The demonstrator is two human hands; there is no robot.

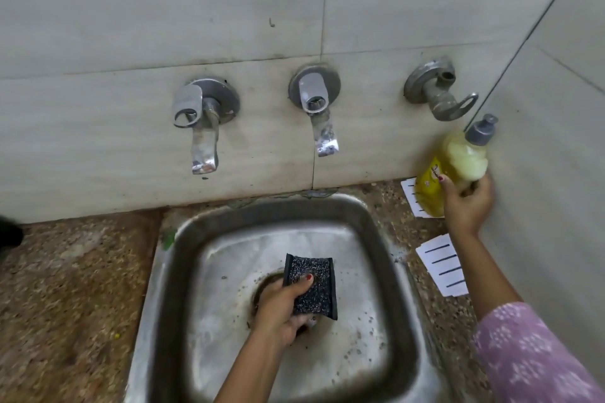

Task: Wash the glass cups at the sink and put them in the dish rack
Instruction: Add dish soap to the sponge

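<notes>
**Soap-up stage, no cups in sight yet**

No glass cups or dish rack anywhere in view, so this looks like prep. Left hand [281, 307] is clamped on a dark scrub pad [311, 285] over the sink [183, 232] drain. Right hand [468, 203] is wrapped round the yellow soap bottle [458, 163] off by the wall. Next move, I'd guess: get soap onto the pad, then fetch a cup. Steel basin looks wet and grimy, no water running from the two taps [203, 127]. Speckled stone tabletop [75, 288], pale tiled wall [163, 10].

Left tap [203, 123], middle tap [317, 108], angle valve [437, 90], lined card [442, 263], perhaps paper, on speckled counter [72, 288].
</notes>
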